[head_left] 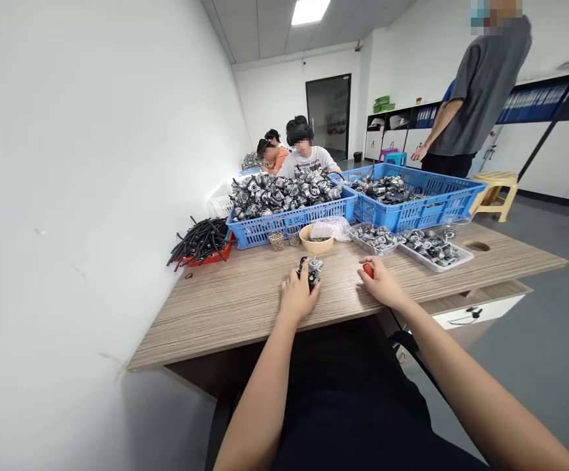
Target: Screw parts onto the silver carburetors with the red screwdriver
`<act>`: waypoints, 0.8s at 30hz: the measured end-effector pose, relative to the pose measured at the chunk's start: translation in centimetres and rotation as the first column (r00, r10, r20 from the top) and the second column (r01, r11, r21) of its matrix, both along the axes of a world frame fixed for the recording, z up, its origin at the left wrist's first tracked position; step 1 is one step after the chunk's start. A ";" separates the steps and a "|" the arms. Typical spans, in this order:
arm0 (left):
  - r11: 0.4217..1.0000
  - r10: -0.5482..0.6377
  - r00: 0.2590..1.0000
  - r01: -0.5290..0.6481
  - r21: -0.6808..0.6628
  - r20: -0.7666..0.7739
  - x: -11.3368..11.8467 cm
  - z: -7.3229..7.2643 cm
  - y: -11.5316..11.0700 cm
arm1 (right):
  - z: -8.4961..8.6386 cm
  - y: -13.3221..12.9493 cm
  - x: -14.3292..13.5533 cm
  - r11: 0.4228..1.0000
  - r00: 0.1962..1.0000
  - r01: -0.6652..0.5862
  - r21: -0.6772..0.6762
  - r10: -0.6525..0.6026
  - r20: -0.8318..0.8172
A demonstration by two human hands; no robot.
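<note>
grasping a small silver-and-black metal part between the fingers of the left hand, holding it low at the near side of the wood-grain table. clasping a red object in the curled fingers of the right hand, at three o'clock from the part and well apart from it; showing too little of that object to name. facing, at twelve o'clock, a cream bowl touching clear bubble wrap, then a blue crate heaped with similar parts; at eleven, a patterned cup; at one, a second blue crate; at two, a clear tray and a white tray, both loaded; at ten, a red basket bristling with black hoses. glimpsing seated people beyond the crates, and a standing person in a grey shirt at one.
</note>
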State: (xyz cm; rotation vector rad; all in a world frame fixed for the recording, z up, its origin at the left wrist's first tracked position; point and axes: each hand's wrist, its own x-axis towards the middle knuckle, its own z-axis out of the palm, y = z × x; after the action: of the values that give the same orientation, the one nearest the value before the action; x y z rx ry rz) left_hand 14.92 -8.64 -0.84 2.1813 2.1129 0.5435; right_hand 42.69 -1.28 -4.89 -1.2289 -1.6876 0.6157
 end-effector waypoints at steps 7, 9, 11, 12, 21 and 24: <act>0.999 0.034 0.999 -0.035 0.014 0.034 0.2 -1.1 0.1 | 0.4 -0.9 -7.9 0.989 0.983 -0.148 0.024 0.150 -0.111; 0.999 0.047 0.998 -0.049 0.022 0.049 0.3 -1.4 0.0 | 0.6 -1.4 -9.9 0.982 0.970 -0.190 0.020 0.190 -0.153; 0.998 0.057 0.996 -0.060 0.031 0.069 0.4 -1.6 -0.1 | 0.8 -1.6 -11.1 0.979 0.960 -0.203 0.007 0.201 -0.196; 0.997 0.062 0.995 -0.065 0.038 0.080 0.4 -1.7 -0.2 | 0.9 -1.6 -11.4 0.979 0.956 -0.204 0.001 0.200 -0.215; 0.988 0.078 0.981 -0.099 0.115 0.178 -1.9 -1.5 -2.4 | 1.2 0.1 -12.4 0.982 0.946 -0.181 -0.049 0.160 -0.282; 0.985 0.065 0.976 -0.096 0.144 0.209 -2.9 -1.5 -2.8 | 1.2 0.5 -12.5 0.983 0.945 -0.179 -0.046 0.159 -0.286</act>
State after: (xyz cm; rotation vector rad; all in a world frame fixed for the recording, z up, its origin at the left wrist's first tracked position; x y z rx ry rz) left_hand 12.01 -11.42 -2.31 2.0162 2.1203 0.9225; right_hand 30.15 -0.82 -3.68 -0.9964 -1.5489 0.9180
